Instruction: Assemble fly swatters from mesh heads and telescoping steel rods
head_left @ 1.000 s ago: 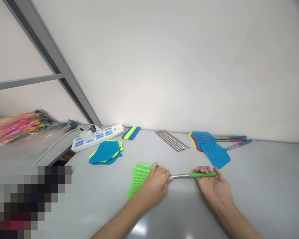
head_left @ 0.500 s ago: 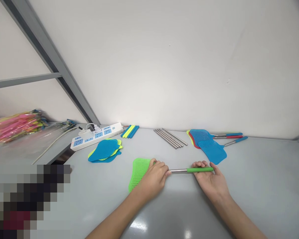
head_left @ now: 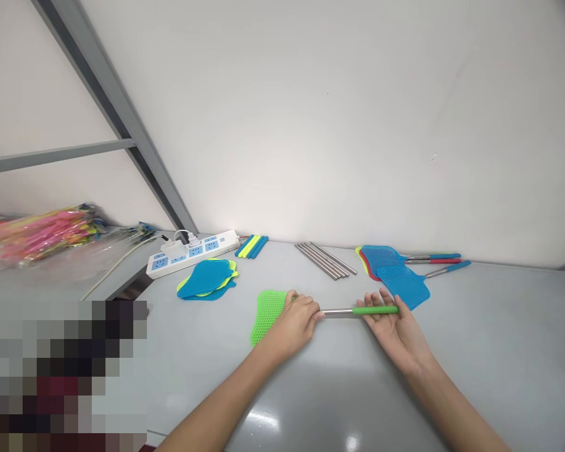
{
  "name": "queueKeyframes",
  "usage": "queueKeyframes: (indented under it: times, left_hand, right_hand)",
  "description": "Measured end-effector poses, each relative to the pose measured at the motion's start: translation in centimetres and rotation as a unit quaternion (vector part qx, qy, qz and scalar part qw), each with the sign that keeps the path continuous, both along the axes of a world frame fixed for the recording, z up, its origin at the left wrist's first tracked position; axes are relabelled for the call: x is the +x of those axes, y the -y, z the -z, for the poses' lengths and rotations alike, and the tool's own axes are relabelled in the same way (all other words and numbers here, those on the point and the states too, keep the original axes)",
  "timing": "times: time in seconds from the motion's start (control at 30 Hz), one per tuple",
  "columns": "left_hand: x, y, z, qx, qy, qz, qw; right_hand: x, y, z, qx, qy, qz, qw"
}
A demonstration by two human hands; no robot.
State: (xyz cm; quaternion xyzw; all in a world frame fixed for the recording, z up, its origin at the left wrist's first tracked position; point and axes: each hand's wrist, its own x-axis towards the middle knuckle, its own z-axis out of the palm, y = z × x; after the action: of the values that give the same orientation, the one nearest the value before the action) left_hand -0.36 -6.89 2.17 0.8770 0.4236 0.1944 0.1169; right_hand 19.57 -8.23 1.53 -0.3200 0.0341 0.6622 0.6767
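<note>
A green fly swatter (head_left: 269, 314) lies level in front of me, its mesh head to the left. My left hand (head_left: 299, 323) is closed round the neck where the head meets the steel rod, hiding that joint. To the right, the bare rod (head_left: 338, 312) runs into a green grip sleeve (head_left: 375, 310). My right hand (head_left: 390, 326) is palm up, holding that sleeve loosely; the sleeve crosses its fingers and the thumb touches the outer end. Just beyond the right hand lie several finished-looking swatters (head_left: 407, 285) with blue, red and yellow heads.
Several steel rods (head_left: 327, 260) lie behind my hands. Blue and yellow grip sleeves (head_left: 252, 246) sit beside a white power strip (head_left: 193, 254) with plugs in it. Loose blue and yellow swatter heads (head_left: 207, 279) are stacked at left. Bagged colourful items (head_left: 51, 235) lie further left.
The view has shifted slightly, so most things sit further right. The fingers of my right hand have loosened and spread a little under the sleeve. My left hand keeps its hold.
</note>
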Motion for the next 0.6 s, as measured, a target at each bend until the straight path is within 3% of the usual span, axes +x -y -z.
queueKeyframes:
  times: [0.6]
  left_hand:
    - [-0.39, -0.05, 0.02, 0.011, 0.019, -0.018, 1.0]
  right_hand:
    - [0.18, -0.17, 0.65, 0.026, 0.055, -0.025, 0.998]
